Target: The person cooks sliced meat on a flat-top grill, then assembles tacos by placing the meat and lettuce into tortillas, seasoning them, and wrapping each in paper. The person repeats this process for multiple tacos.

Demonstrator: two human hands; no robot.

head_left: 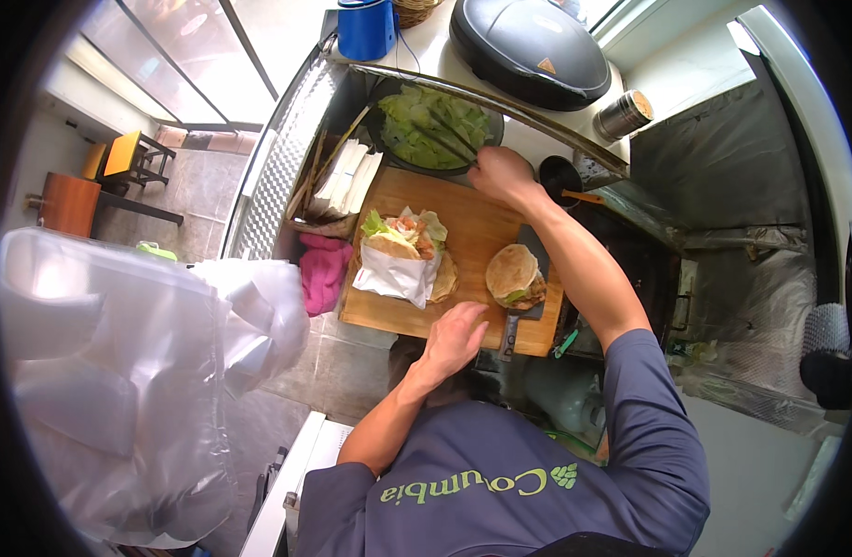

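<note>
My right hand grips a pair of dark tongs, whose arms reach into a dark bowl of torn green lettuce at the back. My left hand is empty, fingers apart and slightly bent, by the front edge of a wooden cutting board. On the board's left, a filled flatbread with lettuce and reddish filling sits in a white paper sleeve. Another flatbread is partly hidden behind it. To the right, a filled flatbread rests on a broad knife with a dark handle.
White paper sleeves stand left of the board, above a pink cloth. A black pan with an orange handle lies right. A dark round appliance and metal canister stand behind. Clear plastic bags hang at left.
</note>
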